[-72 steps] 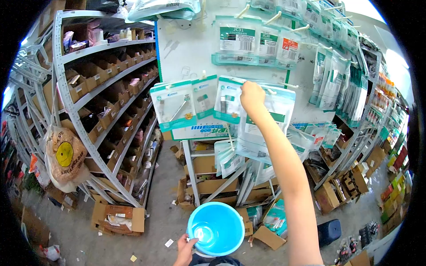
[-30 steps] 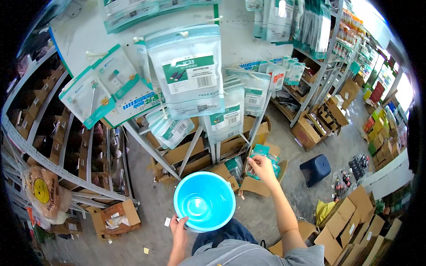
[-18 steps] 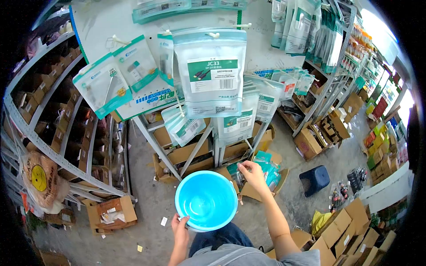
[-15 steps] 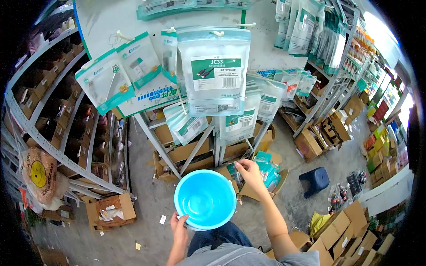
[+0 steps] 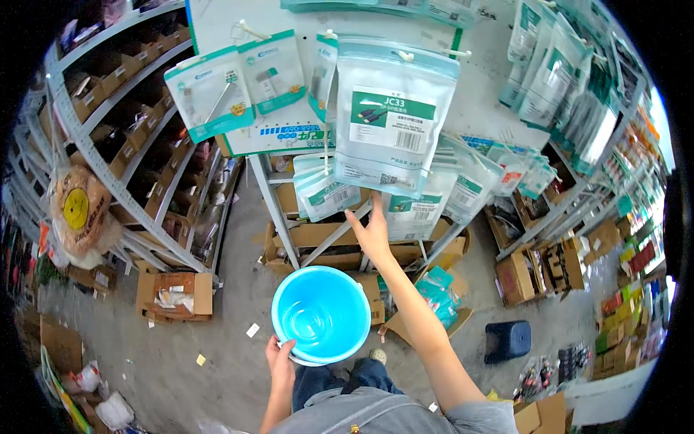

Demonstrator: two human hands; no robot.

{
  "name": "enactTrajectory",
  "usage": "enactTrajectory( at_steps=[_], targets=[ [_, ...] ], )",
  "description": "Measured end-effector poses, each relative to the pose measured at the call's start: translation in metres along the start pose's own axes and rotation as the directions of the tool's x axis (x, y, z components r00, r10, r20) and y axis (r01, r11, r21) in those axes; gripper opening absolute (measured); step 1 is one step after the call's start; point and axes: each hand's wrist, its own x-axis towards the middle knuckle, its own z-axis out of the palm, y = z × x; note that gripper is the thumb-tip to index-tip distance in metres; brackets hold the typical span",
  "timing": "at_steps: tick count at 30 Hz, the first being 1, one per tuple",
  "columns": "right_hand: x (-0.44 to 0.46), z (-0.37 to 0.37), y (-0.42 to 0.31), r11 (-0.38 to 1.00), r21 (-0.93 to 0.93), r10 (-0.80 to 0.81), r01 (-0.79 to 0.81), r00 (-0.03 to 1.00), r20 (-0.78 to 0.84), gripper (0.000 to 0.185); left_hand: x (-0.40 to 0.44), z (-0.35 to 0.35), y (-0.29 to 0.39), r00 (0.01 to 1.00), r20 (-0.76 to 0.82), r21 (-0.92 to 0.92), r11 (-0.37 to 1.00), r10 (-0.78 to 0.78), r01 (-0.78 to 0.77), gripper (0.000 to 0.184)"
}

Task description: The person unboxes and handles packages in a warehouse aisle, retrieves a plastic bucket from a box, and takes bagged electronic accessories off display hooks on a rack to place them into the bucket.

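Note:
A blue plastic basin point(image 5: 322, 315) is in front of my body, and its inside looks bare. My left hand point(image 5: 280, 359) is closed on the near left part of its rim, thumb over the edge. My right hand point(image 5: 371, 233) reaches up under the hanging JC33 cable bag point(image 5: 394, 119), thumb and fingers apart, some fingertips hidden by the bag's lower edge. I cannot tell whether it touches the bag. Beside it to the left hangs a smaller green-and-white packet point(image 5: 329, 195); to the right, another cable bag point(image 5: 416, 210) hangs lower down.
The bags hang from hooks on a white display board point(image 5: 289, 16). Metal shelving point(image 5: 108, 163) with cardboard boxes stands left. An open carton point(image 5: 452, 322) with green packets sits below the board. A dark blue stool point(image 5: 507, 341) is on the floor at right.
My right hand has moved up and forward from beside the basin to the bottom of the JC33 bag, its fingers spreading. The view has shifted; my left hand still holds the basin.

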Motion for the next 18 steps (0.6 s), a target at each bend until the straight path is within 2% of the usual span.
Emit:
enactTrajectory(
  at_steps=[1,2,4,8,10,14,16,17,18],
  targets=[
    [0.006,0.000,0.003,0.998,0.057,-0.021,0.020,1.000,0.015,0.064,-0.004,0.004,-0.006,0.999,-0.050,-0.035,0.999,-0.007,0.005,0.027],
    [0.010,-0.001,0.005,0.992,0.122,0.029,-0.033,0.999,0.036,0.065,-0.007,0.008,-0.010,0.995,-0.097,-0.069,0.998,-0.016,0.009,0.028],
    [0.014,-0.001,0.009,0.996,0.088,-0.026,0.023,0.999,0.042,0.065,-0.014,0.010,-0.022,0.989,-0.145,-0.094,0.996,-0.010,-0.004,0.028],
    [0.029,0.005,0.010,0.988,0.146,-0.054,0.052,0.999,0.007,0.063,-0.022,0.014,-0.028,0.992,-0.129,-0.113,0.994,-0.019,0.005,0.023],
    [0.039,0.007,0.001,0.977,0.208,0.032,-0.052,0.995,0.097,0.062,-0.024,0.013,-0.029,0.992,-0.124,-0.116,0.993,-0.016,0.001,0.021],
    [0.050,0.020,0.004,0.962,0.261,0.063,-0.085,0.994,0.092,0.060,-0.027,0.015,-0.026,0.987,-0.158,-0.075,0.997,-0.024,0.012,0.022],
    [0.055,0.027,0.004,0.931,0.357,0.062,-0.075,0.997,0.048,0.059,-0.025,0.014,-0.024,0.987,-0.159,-0.075,0.997,-0.026,0.015,0.023],
    [0.054,0.030,0.003,0.955,0.286,0.083,-0.081,0.997,0.008,0.060,-0.025,0.012,-0.024,0.987,-0.162,-0.065,0.998,-0.013,0.002,0.024],
    [0.054,0.033,0.000,0.953,0.293,0.075,-0.075,0.997,0.012,0.060,-0.023,0.009,-0.023,0.986,-0.164,-0.058,0.998,0.001,-0.011,0.025]
  ],
)
